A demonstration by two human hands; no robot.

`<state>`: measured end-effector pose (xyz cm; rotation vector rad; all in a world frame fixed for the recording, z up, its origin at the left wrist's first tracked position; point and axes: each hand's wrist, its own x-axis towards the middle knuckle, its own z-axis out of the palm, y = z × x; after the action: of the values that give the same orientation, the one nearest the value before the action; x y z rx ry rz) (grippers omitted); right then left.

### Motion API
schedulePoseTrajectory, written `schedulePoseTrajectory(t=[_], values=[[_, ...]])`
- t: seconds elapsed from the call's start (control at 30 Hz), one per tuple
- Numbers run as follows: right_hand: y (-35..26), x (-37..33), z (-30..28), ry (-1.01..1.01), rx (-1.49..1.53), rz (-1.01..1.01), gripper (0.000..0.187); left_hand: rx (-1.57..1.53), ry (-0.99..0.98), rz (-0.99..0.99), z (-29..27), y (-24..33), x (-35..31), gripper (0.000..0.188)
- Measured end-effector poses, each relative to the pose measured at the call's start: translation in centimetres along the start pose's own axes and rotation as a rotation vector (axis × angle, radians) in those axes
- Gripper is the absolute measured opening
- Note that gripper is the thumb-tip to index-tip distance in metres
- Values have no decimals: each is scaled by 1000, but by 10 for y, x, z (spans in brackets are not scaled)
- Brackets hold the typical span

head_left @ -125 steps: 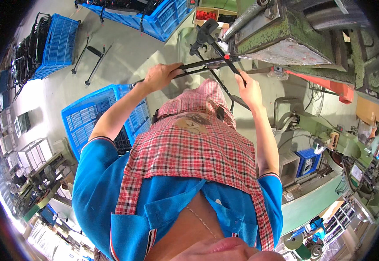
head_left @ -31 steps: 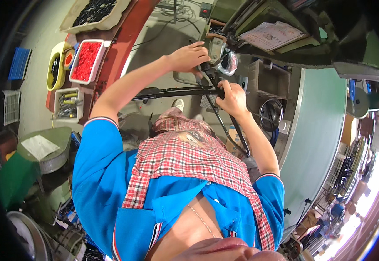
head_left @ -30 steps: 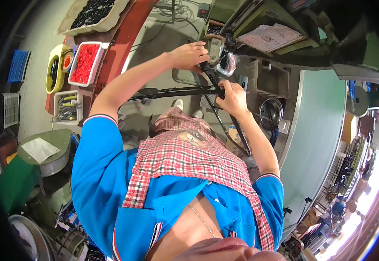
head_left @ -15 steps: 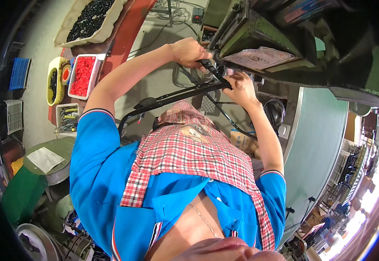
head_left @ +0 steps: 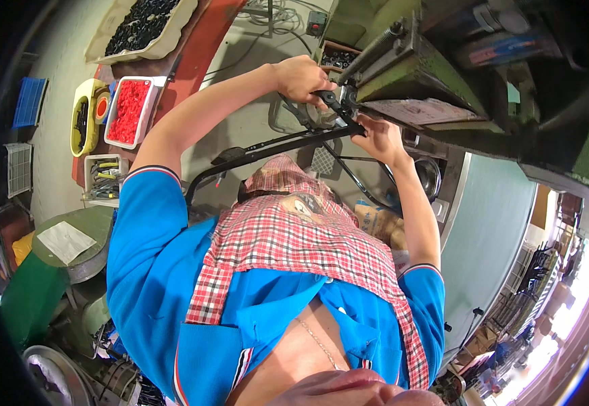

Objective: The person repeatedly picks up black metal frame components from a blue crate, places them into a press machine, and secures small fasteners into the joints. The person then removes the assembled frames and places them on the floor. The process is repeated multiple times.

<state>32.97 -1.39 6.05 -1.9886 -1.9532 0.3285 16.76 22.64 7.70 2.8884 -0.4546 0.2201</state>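
Note:
A black tubular metal frame [head_left: 267,150] stretches across in front of my apron, its joined end up against a green machine [head_left: 436,81]. My left hand [head_left: 302,80] is closed around a black part at that joined end, close to the machine's metal tooling [head_left: 348,97]. Lower and to the right, my right hand [head_left: 381,140] grips the same end of the frame, with the thumb along the tube. The fingertips of both hands are partly hidden. The frame's long bars run left and down past my body.
On the left, a red bench [head_left: 203,40] carries a cream tray of black parts [head_left: 186,24], a white bin of red pieces [head_left: 129,111] and a yellow container [head_left: 78,135]. A green round-topped stool [head_left: 98,233] stands at lower left. A pale green board [head_left: 490,203] lies right.
The view has shifted slightly, so the machine appears a little farther right and lower. Both hands keep their hold on the frame, with only small movement at the joined end.

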Motion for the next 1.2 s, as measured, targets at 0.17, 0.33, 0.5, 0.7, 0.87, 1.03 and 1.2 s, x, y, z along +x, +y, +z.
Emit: schedulePoseTrajectory(t=[0.17,0.33,0.5,0.7,0.87,1.03,1.2], values=[[-7,3,-12,-40,-116,46,46,-24,-193,-107,-9,0,8,59],[3,3,-3,-31,-94,24,48,-34,-100,-49,4,-9,5,59],[-1,8,-3,-158,16,198,48,-105,-62,-26,18,-19,4,57],[25,-5,46,-13,-169,67,52,-127,-290,-166,42,-21,3,59],[52,-17,60,22,-762,-302,35,-319,-126,-403,43,-83,13,43],[41,-20,47,-55,-1233,-565,32,-219,-184,-348,109,-130,70,22],[37,-29,47,-64,-1224,-509,35,-117,-319,-161,139,-143,115,19]])
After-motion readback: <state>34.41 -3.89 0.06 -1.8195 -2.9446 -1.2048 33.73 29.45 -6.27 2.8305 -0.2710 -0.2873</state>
